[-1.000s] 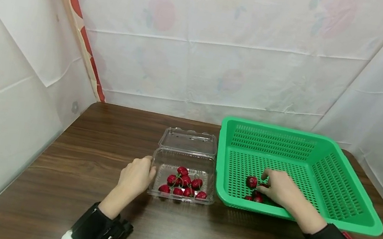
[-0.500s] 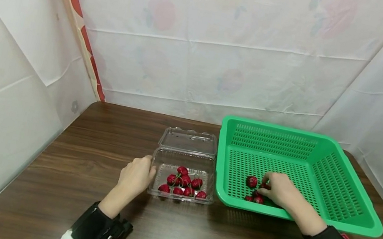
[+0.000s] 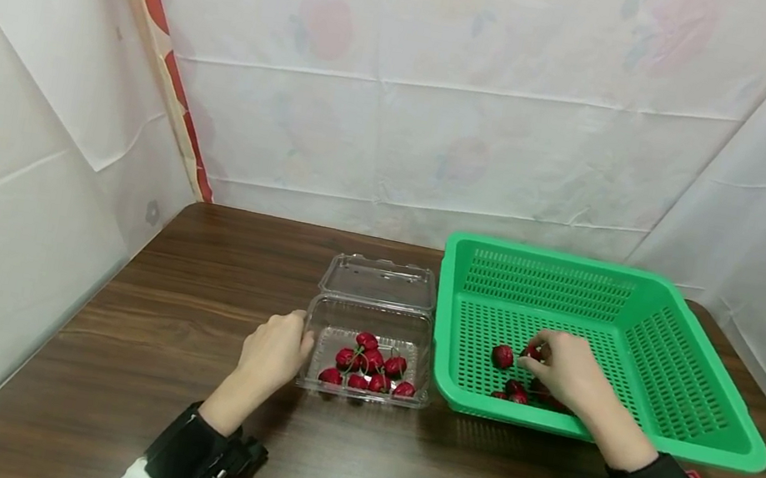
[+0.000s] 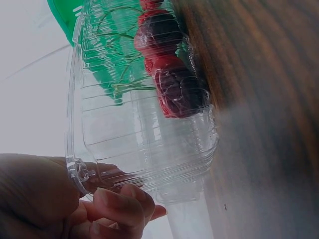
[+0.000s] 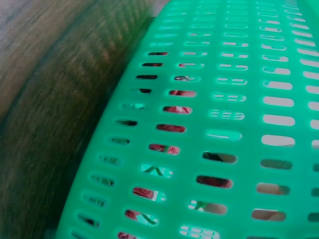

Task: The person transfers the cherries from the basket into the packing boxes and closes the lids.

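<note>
In the head view my left hand (image 3: pixel 276 348) grips the left side wall of a clear plastic clamshell box (image 3: pixel 340 312). The left wrist view shows thumb and fingers pinching that wall from both sides. Several red cherries (image 3: pixel 372 361) with green stems lie in the front half of the box. My right hand (image 3: pixel 568 371) is inside a green basket (image 3: pixel 594 433), where its thumb and fingertips pinch a dark red cherry (image 3: pixel 530 352). Another cherry (image 3: pixel 503 356) lies just left of it. More cherries (image 3: pixel 516 390) sit under the hand, partly hidden. The basket wall (image 5: pixel 239 144) blocks most of the right wrist view.
The box's open lid (image 3: pixel 382 281) lies back behind it, close to the basket's left side. Both stand on a brown wooden table (image 3: pixel 234 265). White sheeting (image 3: pixel 399 140) hangs behind and at both sides.
My right hand has risen slightly from the cherries at the basket's front, with one cherry now visible between its fingertips. The left hand keeps its grip on the box.
</note>
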`<state>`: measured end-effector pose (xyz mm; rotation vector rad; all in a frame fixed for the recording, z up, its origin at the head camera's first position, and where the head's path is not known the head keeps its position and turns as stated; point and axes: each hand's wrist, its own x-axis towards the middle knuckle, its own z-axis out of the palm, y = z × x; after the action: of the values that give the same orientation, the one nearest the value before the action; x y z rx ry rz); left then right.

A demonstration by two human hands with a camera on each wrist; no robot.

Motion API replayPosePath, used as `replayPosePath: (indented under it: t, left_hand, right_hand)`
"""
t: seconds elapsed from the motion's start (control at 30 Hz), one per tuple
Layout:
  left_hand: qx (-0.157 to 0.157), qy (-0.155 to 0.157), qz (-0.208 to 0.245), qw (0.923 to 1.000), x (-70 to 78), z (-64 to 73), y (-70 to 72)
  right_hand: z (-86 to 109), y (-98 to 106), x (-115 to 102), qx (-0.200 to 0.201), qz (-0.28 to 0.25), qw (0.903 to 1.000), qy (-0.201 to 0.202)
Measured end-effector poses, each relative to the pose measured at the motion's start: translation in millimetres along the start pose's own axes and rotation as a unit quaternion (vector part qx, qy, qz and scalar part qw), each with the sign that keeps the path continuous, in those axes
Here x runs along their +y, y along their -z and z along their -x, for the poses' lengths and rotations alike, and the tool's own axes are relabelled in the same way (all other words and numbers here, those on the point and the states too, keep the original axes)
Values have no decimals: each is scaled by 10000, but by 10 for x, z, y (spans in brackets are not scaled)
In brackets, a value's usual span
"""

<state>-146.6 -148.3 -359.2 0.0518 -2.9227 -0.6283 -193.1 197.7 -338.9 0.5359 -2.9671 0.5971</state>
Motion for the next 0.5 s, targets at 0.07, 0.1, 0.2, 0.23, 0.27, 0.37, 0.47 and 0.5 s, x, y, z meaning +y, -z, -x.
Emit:
replayPosePath:
  t: [0.07, 0.1, 0.2, 0.23, 0.27, 0.37, 0.47, 0.5]
  left_hand:
    - [9, -9, 2, 10000, 0, 2, -3]
    - [30, -29, 3, 10000, -1, 5, -5]
    - [44, -55, -14, 10000, -3, 9, -8]
    - [47, -60, -25, 10000, -4, 12, -7]
    - [52, -66, -33, 10000, -7, 12, -8]
    - [58, -65, -35, 10000, -6, 14, -5]
    - [72, -63, -38, 9999, -5, 14, -7]
    - [73, -58, -42, 9999, -2, 16, -5]
  right_hand:
    - [-6, 4, 3, 129, -12, 9999, 10]
    - [-8, 6, 5, 180, -28, 9998, 7]
    - [-8, 17, 4, 325, -89, 9994, 19]
    - [-5, 21, 2, 356, -114, 9993, 20]
    - [-2, 23, 0, 394, -149, 9991, 27]
    - [7, 36, -7, 587, -160, 9981, 87]
    - [17, 46, -17, 786, -186, 9966, 167]
    - [19, 51, -21, 851, -209, 9960, 176]
